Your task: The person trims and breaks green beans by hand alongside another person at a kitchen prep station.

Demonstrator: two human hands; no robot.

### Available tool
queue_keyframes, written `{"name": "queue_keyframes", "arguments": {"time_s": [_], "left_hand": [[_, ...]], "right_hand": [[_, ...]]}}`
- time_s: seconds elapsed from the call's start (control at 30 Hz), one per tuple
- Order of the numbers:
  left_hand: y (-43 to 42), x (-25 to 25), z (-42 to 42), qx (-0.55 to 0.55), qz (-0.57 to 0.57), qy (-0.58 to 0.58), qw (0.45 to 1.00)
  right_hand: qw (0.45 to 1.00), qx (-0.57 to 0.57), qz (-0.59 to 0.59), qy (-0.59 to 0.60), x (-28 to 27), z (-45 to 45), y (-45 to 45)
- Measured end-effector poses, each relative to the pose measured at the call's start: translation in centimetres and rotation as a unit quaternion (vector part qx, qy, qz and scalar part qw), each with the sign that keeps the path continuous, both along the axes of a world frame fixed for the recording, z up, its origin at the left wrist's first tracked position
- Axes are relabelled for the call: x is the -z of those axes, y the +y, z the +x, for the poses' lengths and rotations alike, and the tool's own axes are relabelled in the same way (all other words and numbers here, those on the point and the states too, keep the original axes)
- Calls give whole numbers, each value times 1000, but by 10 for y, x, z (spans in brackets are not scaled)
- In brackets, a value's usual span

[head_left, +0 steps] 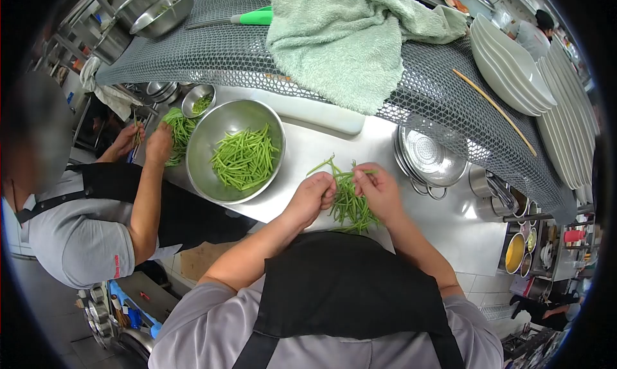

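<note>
Above a pile of green beans (352, 209) on the steel counter, my two hands are close together. My left hand (313, 194) is closed with fingers pinched on a green bean, whose end sticks up past the fingers. My right hand (375, 190) is closed too, its fingertips pinching a green bean at the top of the pile. To the left of my hands stands a large steel bowl (198, 152) holding many green beans. Small trimmed bits lie near my fingers.
A co-worker (83, 221) stands at the left, hands over more greens (180, 134) beside a small bowl (190, 101). A white board (321, 112) lies behind the large bowl. Steel colanders (432, 155) sit to the right. A mesh-covered shelf (212, 57) with a cloth (334, 41) and plates (508, 63) hangs overhead.
</note>
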State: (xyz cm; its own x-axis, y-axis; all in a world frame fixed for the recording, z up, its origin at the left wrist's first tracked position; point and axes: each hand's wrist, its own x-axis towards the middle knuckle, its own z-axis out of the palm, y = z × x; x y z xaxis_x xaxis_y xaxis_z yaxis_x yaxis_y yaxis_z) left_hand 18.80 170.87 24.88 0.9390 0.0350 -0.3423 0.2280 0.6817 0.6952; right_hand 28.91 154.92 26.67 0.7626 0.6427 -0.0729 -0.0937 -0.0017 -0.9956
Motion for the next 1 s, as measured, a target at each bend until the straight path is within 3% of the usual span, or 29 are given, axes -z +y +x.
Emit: {"name": "queue_keyframes", "arguments": {"time_s": [0.07,0.1,0.17,0.2,0.3,0.37,0.4,0.43,0.47,0.5,0.57,0.67,0.8,0.87,0.9,0.93,0.97,1.0], "left_hand": [[3,1,2,-32,-39,12,999],[4,0,3,-59,-72,24,995],[5,0,3,-86,-106,37,990],[6,1,4,-107,-139,67,982],[11,12,1,-129,-180,83,972],[17,18,-5,-129,-187,69,971],[20,20,-10,-127,-189,62,972],[22,22,-14,-125,-191,54,972],[22,25,-16,-128,-192,53,972],[23,28,-19,-114,-200,76,970],[22,34,-27,-106,-206,97,968],[16,48,-34,-67,-199,83,974],[13,46,-36,-92,-179,104,974],[24,51,-40,-117,-167,89,975],[30,48,-41,-138,-155,74,976],[33,46,-41,-181,-133,100,969],[36,45,-42,-184,-136,100,968],[40,44,-44,-191,-119,105,969]], "right_hand": [[968,-34,-101,-227,-18,-14,1],[968,-34,-101,-227,-15,-18,2],[852,-86,-56,-513,-6,-24,6],[852,-86,-57,-513,-6,-26,7],[889,-62,-42,-452,-5,-25,10],[960,-67,-58,-265,-1,-16,10],[960,-69,-59,-263,0,-14,12],[997,-36,2,-69,1,-12,15],[990,-1,61,127,1,-8,18],[990,-5,59,127,3,-2,19],[964,-13,74,254,4,10,24],[971,-38,11,236,-5,14,53],[968,-131,59,204,-40,9,95],[982,-169,-71,-53,-12,20,105],[981,-171,-72,-54,2,24,104],[920,-230,-212,-236,18,31,99],[803,-278,-339,-404,30,34,96],[801,-282,-338,-405,38,29,93]]}}
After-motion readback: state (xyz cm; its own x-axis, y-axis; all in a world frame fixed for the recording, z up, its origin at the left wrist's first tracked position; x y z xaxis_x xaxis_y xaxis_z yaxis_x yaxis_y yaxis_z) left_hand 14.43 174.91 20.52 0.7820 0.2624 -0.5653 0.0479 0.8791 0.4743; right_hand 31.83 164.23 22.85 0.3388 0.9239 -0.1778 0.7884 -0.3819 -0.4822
